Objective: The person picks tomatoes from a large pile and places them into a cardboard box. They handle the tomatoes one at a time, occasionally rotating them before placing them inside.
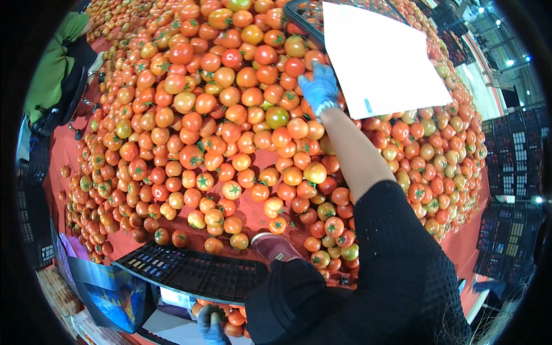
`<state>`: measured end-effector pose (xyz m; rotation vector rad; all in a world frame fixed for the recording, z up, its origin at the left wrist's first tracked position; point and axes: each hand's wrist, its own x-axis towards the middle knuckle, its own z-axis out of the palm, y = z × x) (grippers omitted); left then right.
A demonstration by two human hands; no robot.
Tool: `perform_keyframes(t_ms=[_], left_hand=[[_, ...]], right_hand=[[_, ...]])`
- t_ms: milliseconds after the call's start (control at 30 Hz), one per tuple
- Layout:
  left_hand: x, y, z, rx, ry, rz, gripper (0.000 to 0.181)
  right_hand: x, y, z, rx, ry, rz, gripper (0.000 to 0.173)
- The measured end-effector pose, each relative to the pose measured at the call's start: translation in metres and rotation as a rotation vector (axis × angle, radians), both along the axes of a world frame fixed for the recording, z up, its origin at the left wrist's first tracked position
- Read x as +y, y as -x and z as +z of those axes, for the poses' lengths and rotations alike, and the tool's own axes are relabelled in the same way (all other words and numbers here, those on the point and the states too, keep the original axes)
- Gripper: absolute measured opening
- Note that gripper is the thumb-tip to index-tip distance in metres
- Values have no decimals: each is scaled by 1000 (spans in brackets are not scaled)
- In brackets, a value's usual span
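Observation:
My right hand (pixel 320 88), in a blue knitted glove, reaches onto the heap of tomatoes (pixel 233 97). Its thumb and fingers are apart, the fingertips close to a red tomato (pixel 314 58) beside a bright white sheet (pixel 384 64). That sheet partly covers a black plastic crate (pixel 302 19). At the bottom, my left hand (pixel 211 324), gloved in blue with a dark palm, is at a lined crate holding several tomatoes (pixel 235 318). Its fingers look curled; whether something is inside them is hidden.
Red sheeting (pixel 252 211) lies under the tomatoes. My shoe (pixel 276 248) stands among loose ones. A black crate (pixel 194 271) lies before me, beside a blue printed carton (pixel 114 297). Another person in green (pixel 54 82) sits at left. Stacked crates (pixel 513 159) line the right.

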<state>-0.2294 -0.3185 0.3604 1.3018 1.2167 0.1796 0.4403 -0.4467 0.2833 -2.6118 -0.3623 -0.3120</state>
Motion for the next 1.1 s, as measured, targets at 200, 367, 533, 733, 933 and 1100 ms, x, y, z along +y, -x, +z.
perform_keyframes(t_ms=[200,367,533,733,933,1100], left_hand=[[15,-31,43,75,-339,-445,33],[28,11,16,154,36,-301,50],[26,-46,27,-17,-385,-411,47],[33,-65,34,-89,-548,-447,44],[33,-75,37,-132,-637,-470,41],[36,-79,40,-155,-737,-538,38]], right_hand=[[48,-16,3,37,32,-160,89],[41,-37,6,228,-225,-172,88],[33,-2,-1,272,-159,-120,91],[25,-14,-21,179,-599,-180,78],[24,-2,-30,255,-702,-162,74],[42,36,-31,238,-123,-56,76]])
